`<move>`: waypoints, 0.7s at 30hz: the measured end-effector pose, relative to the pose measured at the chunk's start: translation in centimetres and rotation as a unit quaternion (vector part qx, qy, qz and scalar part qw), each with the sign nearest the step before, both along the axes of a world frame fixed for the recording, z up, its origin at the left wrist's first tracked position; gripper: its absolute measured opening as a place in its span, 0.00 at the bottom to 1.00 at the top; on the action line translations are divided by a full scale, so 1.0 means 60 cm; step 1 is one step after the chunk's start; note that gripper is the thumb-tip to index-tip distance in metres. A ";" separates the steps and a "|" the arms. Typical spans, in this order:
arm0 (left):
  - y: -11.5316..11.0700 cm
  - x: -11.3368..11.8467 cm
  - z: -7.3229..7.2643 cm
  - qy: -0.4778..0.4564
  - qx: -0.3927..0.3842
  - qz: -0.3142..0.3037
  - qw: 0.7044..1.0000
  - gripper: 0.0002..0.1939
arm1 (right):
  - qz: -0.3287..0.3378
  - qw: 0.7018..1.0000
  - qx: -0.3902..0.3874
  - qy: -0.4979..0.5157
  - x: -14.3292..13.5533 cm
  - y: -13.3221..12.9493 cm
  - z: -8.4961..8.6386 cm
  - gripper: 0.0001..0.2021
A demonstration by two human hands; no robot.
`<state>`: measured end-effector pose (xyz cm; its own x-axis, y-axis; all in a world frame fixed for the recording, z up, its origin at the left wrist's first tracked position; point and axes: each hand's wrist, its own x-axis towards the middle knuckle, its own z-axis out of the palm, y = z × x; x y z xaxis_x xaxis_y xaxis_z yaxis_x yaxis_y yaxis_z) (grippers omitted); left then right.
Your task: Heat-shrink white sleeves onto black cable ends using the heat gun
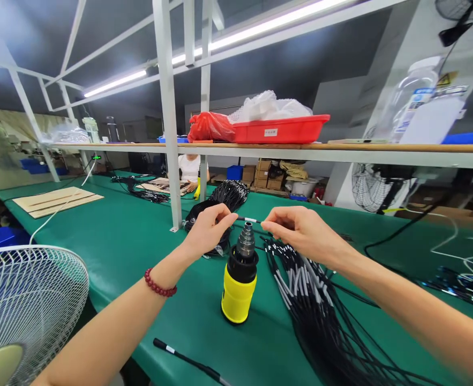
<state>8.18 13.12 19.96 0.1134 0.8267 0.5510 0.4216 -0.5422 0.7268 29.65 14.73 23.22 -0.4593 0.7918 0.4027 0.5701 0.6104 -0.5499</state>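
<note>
Between my two hands a thin black cable (250, 220) with a white sleeve is stretched level. It passes just above the metal nozzle of a yellow and black heat gun (239, 287), which stands upright on the table. My left hand (210, 228) pinches the cable's left end; a dark red bead bracelet is on that wrist. My right hand (300, 230) pinches it on the right. A large bundle of black cables (312, 300) with grey sleeves lies under my right arm. Near the front edge rests a single black cable (188, 359) with a white label.
A coil of black cables (230, 195) lies behind my left hand, beside a white post (170, 118). An overhead shelf holds a red tray (282, 131) of plastic bags. A fan (31, 300) stands at the left. A person (190, 169) sits across the green table (140, 252).
</note>
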 end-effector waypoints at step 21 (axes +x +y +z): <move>-0.015 0.000 -0.004 0.037 0.003 0.034 0.999 0.29 | -0.003 0.998 0.022 -0.057 -0.004 -0.019 0.012 0.22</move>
<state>8.17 12.24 19.75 0.0984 0.8302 0.5486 0.5100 -0.5155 0.6886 29.40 13.56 23.94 -0.4999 0.7770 0.3825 0.6312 0.6293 -0.4534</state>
